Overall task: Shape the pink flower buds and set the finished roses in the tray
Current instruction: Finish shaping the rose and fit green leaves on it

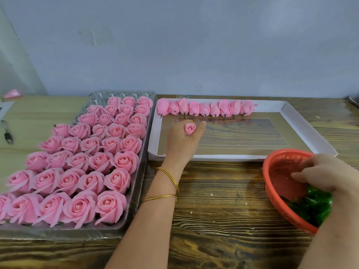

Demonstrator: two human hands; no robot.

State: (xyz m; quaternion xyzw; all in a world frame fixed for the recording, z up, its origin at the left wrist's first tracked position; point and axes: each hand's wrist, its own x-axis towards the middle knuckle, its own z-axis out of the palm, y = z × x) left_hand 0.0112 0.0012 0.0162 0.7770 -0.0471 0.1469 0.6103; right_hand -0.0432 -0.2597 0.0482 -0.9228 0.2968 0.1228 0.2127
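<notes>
My left hand (182, 142) reaches into the white cardboard tray (308, 121) and holds a small pink rose bud (190, 128) between its fingers, just below a row of several pink buds (206, 108) lying along the tray's far edge. My right hand (318, 172) is inside the red plastic basket (272, 179), fingers curled over the green leaf pieces (310, 206); whether it grips any is hidden. On the left, a clear plastic tray (136, 191) holds several rows of open pink roses (81, 162).
A wooden table (213, 210) runs under everything, with a grey wall behind. A pink object (12, 93) lies at the far left back, and a dark small item (7, 134) sits near the left edge.
</notes>
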